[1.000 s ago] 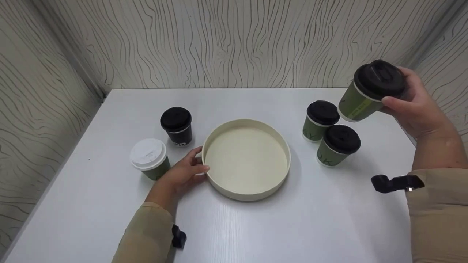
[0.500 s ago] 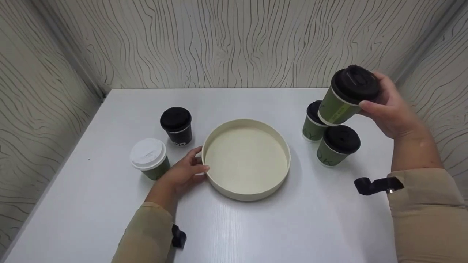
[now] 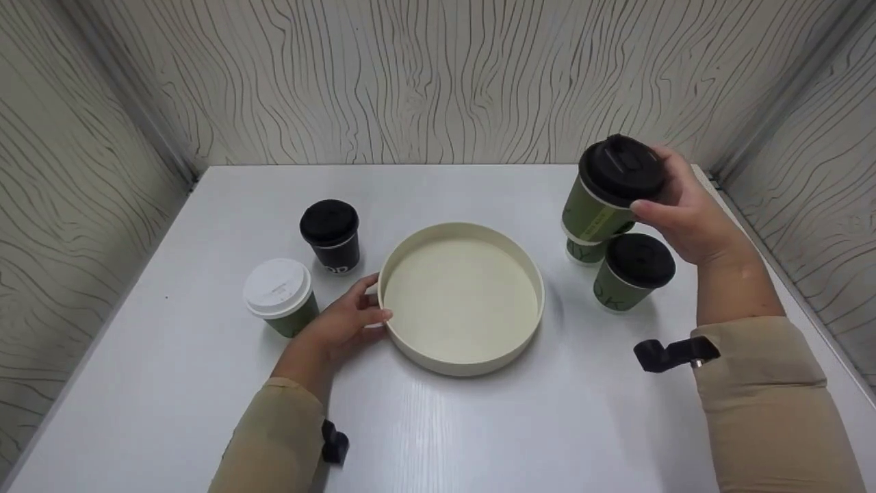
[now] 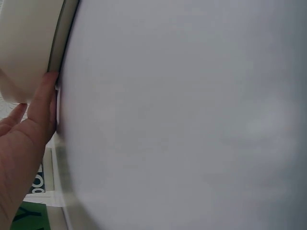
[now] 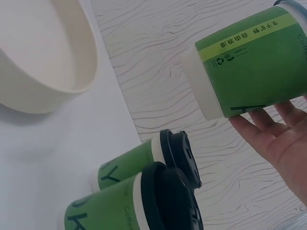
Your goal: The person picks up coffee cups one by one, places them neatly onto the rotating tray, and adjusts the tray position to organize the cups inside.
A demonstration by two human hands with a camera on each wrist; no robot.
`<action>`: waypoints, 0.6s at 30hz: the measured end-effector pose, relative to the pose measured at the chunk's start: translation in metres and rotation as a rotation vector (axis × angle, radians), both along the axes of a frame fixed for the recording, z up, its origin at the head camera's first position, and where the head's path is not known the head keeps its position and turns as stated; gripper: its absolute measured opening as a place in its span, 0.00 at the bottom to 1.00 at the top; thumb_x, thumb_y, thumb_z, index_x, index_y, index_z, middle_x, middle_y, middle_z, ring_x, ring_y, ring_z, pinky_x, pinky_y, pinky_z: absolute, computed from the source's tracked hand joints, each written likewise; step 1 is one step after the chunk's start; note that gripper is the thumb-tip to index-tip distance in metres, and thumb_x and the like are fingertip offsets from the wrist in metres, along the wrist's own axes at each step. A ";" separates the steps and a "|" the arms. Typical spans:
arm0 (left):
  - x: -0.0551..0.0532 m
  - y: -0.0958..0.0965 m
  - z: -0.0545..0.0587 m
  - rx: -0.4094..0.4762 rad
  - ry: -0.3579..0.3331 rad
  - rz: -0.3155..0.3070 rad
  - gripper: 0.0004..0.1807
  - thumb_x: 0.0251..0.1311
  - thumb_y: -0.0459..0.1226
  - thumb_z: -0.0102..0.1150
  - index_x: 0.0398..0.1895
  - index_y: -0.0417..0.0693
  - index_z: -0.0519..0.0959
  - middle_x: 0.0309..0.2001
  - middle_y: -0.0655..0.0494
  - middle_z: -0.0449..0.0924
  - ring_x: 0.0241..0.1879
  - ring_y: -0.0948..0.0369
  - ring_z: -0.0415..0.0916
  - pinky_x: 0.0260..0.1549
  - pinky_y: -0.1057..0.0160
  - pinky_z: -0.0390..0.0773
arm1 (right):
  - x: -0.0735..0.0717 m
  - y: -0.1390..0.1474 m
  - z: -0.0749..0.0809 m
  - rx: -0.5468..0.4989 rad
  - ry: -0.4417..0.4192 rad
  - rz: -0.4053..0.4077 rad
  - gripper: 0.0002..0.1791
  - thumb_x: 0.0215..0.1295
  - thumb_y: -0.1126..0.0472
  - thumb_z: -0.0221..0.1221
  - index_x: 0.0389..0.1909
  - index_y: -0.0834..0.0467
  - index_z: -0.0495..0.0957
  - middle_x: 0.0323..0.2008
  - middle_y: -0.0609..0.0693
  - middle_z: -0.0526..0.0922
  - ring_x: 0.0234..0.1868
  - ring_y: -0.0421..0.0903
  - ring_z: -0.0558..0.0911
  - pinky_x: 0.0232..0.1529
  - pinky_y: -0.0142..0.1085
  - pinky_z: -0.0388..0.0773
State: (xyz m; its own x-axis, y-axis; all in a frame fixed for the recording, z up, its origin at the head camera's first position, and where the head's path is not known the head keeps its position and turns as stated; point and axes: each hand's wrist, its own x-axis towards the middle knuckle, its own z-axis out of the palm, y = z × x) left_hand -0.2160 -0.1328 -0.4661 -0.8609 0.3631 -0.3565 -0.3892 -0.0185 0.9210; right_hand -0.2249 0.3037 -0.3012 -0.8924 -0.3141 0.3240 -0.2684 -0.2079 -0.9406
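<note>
My right hand (image 3: 691, 209) grips a green paper coffee cup (image 3: 594, 212) with a black lid, raised and slightly tilted above the table. In the head view this cup largely covers a smaller green cup (image 3: 584, 250) standing behind it. In the right wrist view the held cup (image 5: 254, 62) is well apart from the standing cups. Just right of it stands another black-lidded green cup (image 3: 626, 274). My left hand (image 3: 342, 323) holds the left side of a round cream tray (image 3: 465, 370), thumb at its rim and fingers against the outer wall. Nothing lies in the tray.
Left of the tray stand a black cup (image 3: 335, 239) with a black lid and a green cup (image 3: 280, 298) with a white lid. All rest on a white table (image 3: 438, 438), with wood-patterned panels (image 3: 438, 82) at its back and sides.
My right hand has carried the green cup leftward and a little down, from the table's far right to over the standing cups. The left hand and tray have stayed put.
</note>
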 end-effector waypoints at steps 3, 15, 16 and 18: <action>0.000 0.000 0.000 -0.005 -0.007 -0.002 0.41 0.54 0.28 0.59 0.68 0.59 0.52 0.62 0.42 0.61 0.52 0.53 0.71 0.50 0.54 0.73 | 0.000 -0.007 -0.002 0.032 -0.004 0.006 0.35 0.53 0.78 0.50 0.62 0.57 0.53 0.59 0.58 0.64 0.59 0.49 0.65 0.55 0.36 0.66; 0.000 0.002 0.002 -0.019 -0.030 0.011 0.41 0.54 0.28 0.59 0.68 0.60 0.53 0.61 0.43 0.63 0.52 0.53 0.71 0.50 0.55 0.73 | -0.002 -0.031 -0.011 0.124 -0.035 0.019 0.37 0.52 0.75 0.53 0.63 0.56 0.53 0.61 0.56 0.63 0.62 0.48 0.62 0.61 0.33 0.57; 0.000 0.002 0.002 -0.022 -0.027 0.010 0.41 0.54 0.28 0.59 0.68 0.60 0.53 0.60 0.43 0.63 0.52 0.53 0.71 0.50 0.55 0.73 | -0.002 -0.033 -0.012 0.130 -0.035 0.019 0.37 0.52 0.75 0.53 0.63 0.56 0.53 0.61 0.56 0.63 0.62 0.48 0.62 0.61 0.32 0.56; 0.000 0.002 0.002 -0.030 -0.022 0.013 0.40 0.54 0.27 0.58 0.68 0.60 0.53 0.60 0.43 0.64 0.52 0.53 0.71 0.50 0.55 0.73 | -0.001 -0.036 -0.014 0.130 -0.035 0.022 0.37 0.52 0.76 0.54 0.63 0.56 0.53 0.61 0.55 0.62 0.62 0.48 0.61 0.61 0.32 0.55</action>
